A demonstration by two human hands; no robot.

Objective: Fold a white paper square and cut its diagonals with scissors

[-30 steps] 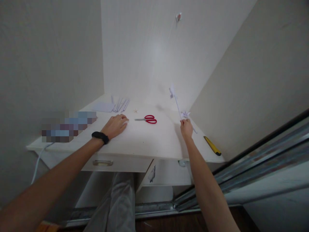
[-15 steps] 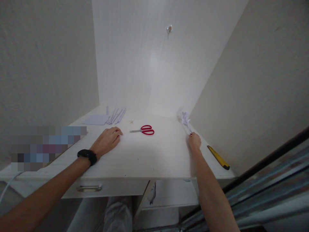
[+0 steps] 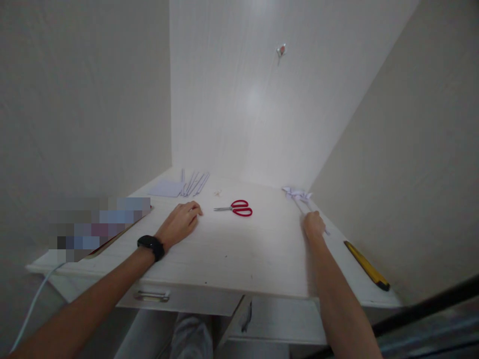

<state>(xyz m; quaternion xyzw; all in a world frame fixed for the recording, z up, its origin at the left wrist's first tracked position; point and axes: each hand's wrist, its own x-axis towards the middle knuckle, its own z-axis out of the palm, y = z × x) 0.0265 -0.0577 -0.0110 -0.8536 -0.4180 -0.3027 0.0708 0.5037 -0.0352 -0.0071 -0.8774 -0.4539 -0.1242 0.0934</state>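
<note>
White desk (image 3: 239, 259): right hand (image 3: 314, 225) partly hides paper stem (image 3: 301, 205), can't tell grip; left hand (image 3: 180, 223) loose.

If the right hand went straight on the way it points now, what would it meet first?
Probably the folded white paper shapes just ahead of the right hand, though depth is unclear.

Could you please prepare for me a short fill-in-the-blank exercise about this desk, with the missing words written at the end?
1. The scissors have grips coloured ____.
2. The dark wristband is worn on the person's ____ wrist.
3. Compared with the left hand, the right hand is ____ (nearer to / farther from) the folded paper shapes.
4. The cutter-like tool has a ____ body with a black end.

Missing words: red; left; nearer to; yellow.
</note>
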